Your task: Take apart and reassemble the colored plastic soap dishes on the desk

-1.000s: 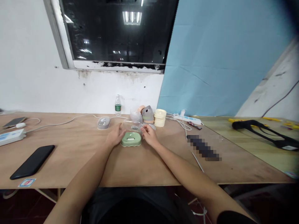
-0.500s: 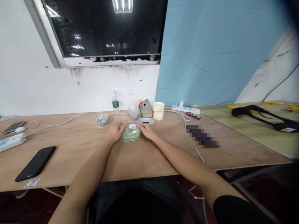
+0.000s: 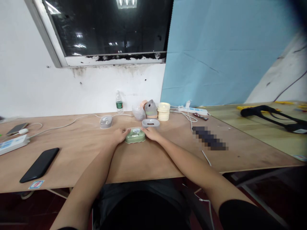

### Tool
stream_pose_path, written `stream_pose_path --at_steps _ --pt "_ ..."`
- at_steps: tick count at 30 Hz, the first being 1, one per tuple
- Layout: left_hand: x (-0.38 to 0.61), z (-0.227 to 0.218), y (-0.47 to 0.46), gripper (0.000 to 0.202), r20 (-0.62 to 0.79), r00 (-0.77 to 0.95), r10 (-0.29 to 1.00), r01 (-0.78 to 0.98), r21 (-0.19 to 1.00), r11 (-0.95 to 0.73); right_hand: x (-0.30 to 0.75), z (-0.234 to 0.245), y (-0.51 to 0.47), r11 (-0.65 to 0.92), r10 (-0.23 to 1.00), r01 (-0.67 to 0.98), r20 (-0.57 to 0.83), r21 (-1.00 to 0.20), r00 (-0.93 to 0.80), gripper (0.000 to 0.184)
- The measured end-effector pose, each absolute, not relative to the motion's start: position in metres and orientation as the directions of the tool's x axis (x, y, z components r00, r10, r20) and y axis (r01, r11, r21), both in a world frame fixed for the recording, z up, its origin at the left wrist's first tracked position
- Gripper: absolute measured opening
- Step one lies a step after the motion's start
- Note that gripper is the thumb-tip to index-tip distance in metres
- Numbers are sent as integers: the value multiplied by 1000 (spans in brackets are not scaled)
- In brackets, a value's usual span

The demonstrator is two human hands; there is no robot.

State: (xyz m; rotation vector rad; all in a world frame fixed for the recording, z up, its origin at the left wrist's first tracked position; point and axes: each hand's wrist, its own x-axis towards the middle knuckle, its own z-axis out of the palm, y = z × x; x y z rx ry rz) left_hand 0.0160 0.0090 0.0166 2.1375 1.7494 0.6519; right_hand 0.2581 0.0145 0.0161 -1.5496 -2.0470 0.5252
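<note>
On the wooden table (image 3: 155, 159): green soap dish (image 3: 135, 136), long axis crosswise, between your left hand (image 3: 118, 135) and right hand (image 3: 152, 134), both touching it; grip unclear.

From where I stand, the pale plywood bench (image 3: 72, 153) looks matt and slightly rough, the green wavy-edged plastic soap dish (image 3: 135, 135) smooth with a soft sheen, the black smartphone (image 3: 39, 160) glossy, and the creased blue paper backdrop (image 3: 223, 54) matt.
</note>
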Motion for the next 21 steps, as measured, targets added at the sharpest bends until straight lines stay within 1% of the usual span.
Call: stream_pose_path --at_steps 3,5,7,9,10,12,14,15,18,21 --pt "17 17 7 65 141 145 979 827 526 -198 257 18 13 265 964 771 156 -579 -215 60" --pt "17 17 6 65 156 139 978 806 556 -204 257 18 13 263 965 770 154 -581 -213 61" --pt "16 17 4 66 208 168 964 765 589 -260 258 17 15 264 964 767 162 -585 -209 61" --pt "15 17 3 69 242 254 937 712 609 -350 259 16 17 265 964 765 175 -587 -200 61" --pt "14 17 3 74 235 312 921 689 612 -389 259 16 18 262 965 766 178 -587 -194 61" --pt "11 16 3 90 189 414 891 664 606 -437 260 15 19 255 966 770 181 -584 -182 59" --pt "10 16 4 105 154 463 873 662 594 -456 261 15 20 250 967 775 187 -581 -172 58" --pt "10 15 4 108 150 472 869 660 594 -461 262 15 20 248 967 775 189 -581 -168 57" --pt "11 17 4 107 184 466 866 631 617 -470 263 15 21 254 965 766 206 -591 -162 61" --pt "3 21 7 101 272 417 867 606 628 -488 264 15 21 267 962 740 216 -617 -167 69"
